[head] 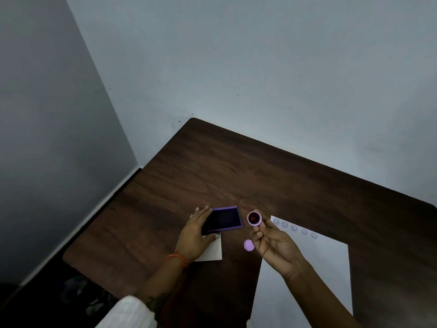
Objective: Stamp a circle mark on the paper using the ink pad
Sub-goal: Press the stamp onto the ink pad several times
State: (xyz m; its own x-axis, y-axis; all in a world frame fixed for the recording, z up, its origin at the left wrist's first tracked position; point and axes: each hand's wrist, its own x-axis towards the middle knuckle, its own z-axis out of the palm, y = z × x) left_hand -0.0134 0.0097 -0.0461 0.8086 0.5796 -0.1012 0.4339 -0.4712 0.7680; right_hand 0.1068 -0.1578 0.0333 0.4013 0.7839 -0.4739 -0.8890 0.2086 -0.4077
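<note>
Paper (314,268) lies on wooden table (236,166), row of circle marks along far edge. Ink pad (224,218) open, left hand (196,233) steadying it, fingers flat. Right hand (274,245) pinches round stamp (254,218), face up. Lilac cap (248,245) lies just beside.

Dim, low-contrast pic w/ dark lower-left corner, wide-angle skew, soft focus.

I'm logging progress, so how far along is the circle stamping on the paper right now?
Done: five circle marks already run along the far edge of the paper, and the cap lies off on the table. In hand: the right hand holds the stamp face up while the left hand steadies the open ink pad. Left: inking and pressing the next mark.
</note>
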